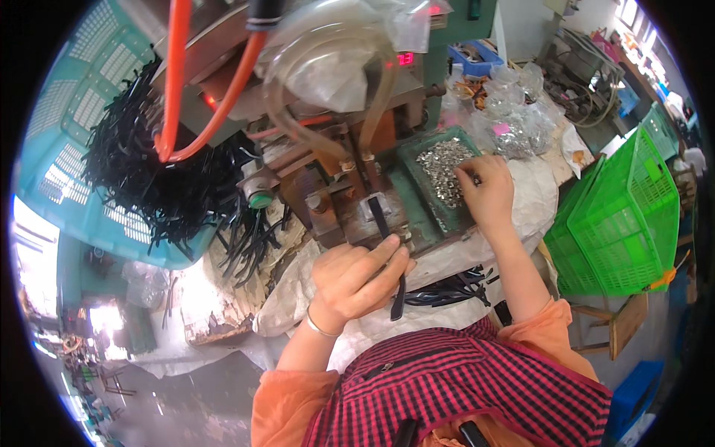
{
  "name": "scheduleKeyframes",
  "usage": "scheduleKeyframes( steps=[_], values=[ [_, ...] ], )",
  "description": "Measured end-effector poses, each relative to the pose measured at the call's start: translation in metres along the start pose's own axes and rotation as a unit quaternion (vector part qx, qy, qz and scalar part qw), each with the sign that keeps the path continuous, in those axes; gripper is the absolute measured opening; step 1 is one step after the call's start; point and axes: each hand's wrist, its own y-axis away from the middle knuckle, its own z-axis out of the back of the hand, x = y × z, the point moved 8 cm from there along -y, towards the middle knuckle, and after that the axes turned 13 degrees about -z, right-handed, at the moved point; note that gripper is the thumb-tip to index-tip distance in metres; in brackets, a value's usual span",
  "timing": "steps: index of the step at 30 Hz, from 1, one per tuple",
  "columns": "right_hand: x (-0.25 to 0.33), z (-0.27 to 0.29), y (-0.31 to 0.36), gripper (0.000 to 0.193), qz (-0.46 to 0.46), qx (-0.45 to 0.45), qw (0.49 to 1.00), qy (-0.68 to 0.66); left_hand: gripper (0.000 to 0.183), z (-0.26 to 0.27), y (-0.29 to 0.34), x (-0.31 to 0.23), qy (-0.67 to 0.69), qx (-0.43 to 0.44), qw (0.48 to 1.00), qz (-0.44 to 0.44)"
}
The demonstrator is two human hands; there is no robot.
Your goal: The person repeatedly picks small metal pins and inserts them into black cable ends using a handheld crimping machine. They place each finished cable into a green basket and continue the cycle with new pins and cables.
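Note:
My left hand (359, 281) is closed on a thin black strip (398, 304) shaped like an eyeglass temple. The strip's far end lies on the small metal block (366, 207) of a bench machine; its curved near end hangs below my fingers. My right hand (488, 192) is at the right side of a green tray (417, 173), above a heap of small shiny metal pieces (442, 165). Its fingers are curled together, with a few dark little pieces showing between them. How many it holds is hidden.
Orange hoses (176, 82) and a clear tube (274, 97) hang over the machine. A large bundle of black strips (126, 160) fills a turquoise basket (56, 141) at left. More strips (450, 289) lie near my apron. A green crate (622, 223) stands at right, beyond plastic bags (521, 130).

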Motion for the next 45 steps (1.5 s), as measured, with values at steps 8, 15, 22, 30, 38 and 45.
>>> scheduleKeyframes(
  steps=[8,15,22,30,38,45],
  values=[
    [0.037,-0.046,0.003,0.020,0.249,0.082,0.962,0.076,0.029,-0.003,0.005,0.002,0.012,-0.008,1.000,0.021],
    [0.000,-0.012,-0.003,0.012,0.049,-0.015,0.998,-0.044,0.029,0.053,0.049,-0.033,-0.066,0.012,0.987,0.145],
    [-0.005,-0.009,0.007,0.015,0.014,0.006,0.999,-0.049,0.020,0.160,0.068,0.049,-0.332,-0.063,0.891,0.305],
    [0.008,0.000,0.020,0.019,-0.002,0.000,0.999,-0.051,0.005,0.023,0.224,0.165,-0.378,0.393,0.782,0.302],
    [-0.061,0.033,0.052,0.020,-0.262,0.151,0.910,-0.284,0.009,0.084,0.225,0.159,-0.236,0.188,0.825,0.478],
    [0.088,-0.011,0.015,0.014,-0.083,0.220,0.875,-0.423,0.020,0.082,0.244,0.153,0.013,-0.173,0.779,0.603]
  ],
)
